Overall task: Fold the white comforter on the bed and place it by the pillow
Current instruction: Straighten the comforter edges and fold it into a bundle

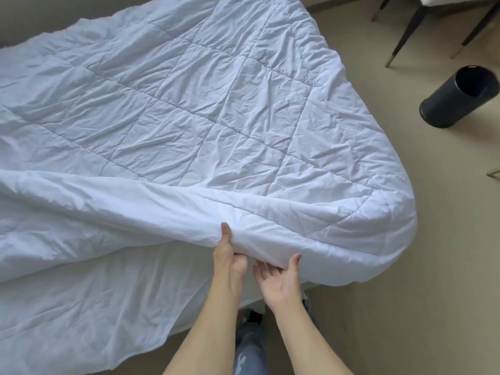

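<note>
Two hands meet the comforter point(189, 109) edge: left grip point(228, 255) pinches it, right grip point(281, 280) open beneath; soft, floppy, light.

Comforter point(189, 109), beyond both hands: white, stitched in a square quilt pattern. Sheet point(81, 293), left of the hands: plain white. Floor point(405, 307), right of the hands: beige. Bin point(460, 97), far right of the hands: black. Jeans point(250, 345), below the hands: faded blue.
</note>
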Demonstrator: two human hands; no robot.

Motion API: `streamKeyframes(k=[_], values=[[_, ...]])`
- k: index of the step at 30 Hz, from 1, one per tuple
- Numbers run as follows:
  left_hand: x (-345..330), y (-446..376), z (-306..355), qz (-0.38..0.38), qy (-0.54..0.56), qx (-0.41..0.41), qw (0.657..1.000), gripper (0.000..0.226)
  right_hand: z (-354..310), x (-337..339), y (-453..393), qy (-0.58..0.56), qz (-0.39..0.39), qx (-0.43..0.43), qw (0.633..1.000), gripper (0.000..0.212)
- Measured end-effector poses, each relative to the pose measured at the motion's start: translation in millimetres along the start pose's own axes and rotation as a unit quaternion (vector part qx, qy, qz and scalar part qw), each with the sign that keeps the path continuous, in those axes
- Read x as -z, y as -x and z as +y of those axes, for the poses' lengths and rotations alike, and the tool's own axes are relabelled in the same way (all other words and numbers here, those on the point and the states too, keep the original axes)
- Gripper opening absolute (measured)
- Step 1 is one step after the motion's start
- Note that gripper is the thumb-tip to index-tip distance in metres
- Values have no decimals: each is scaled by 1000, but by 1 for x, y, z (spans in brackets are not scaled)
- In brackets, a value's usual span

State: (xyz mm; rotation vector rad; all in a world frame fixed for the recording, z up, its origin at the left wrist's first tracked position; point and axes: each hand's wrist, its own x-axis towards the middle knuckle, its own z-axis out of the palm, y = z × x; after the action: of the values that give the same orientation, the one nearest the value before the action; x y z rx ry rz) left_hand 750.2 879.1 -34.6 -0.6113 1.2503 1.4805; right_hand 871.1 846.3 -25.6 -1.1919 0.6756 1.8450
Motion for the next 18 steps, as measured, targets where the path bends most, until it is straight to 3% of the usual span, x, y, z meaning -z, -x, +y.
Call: streamKeyframes(k=[5, 8, 13, 18], values=[[-26, 26, 13, 31, 19, -49, 998, 70, -59, -18, -1, -43, -45, 71, 996, 81], [-37, 33, 22, 46, 41, -58, 996, 58, -89, -24, 4, -51, 12, 101, 993, 79], [-59, 34, 34, 37, 53, -35, 997, 51, -133, -44, 28, -70, 88, 168, 979, 54], [-83, 32, 48, 28, 57, -17, 998, 55, -166, -77, 47, -69, 37, 237, 968, 54]])
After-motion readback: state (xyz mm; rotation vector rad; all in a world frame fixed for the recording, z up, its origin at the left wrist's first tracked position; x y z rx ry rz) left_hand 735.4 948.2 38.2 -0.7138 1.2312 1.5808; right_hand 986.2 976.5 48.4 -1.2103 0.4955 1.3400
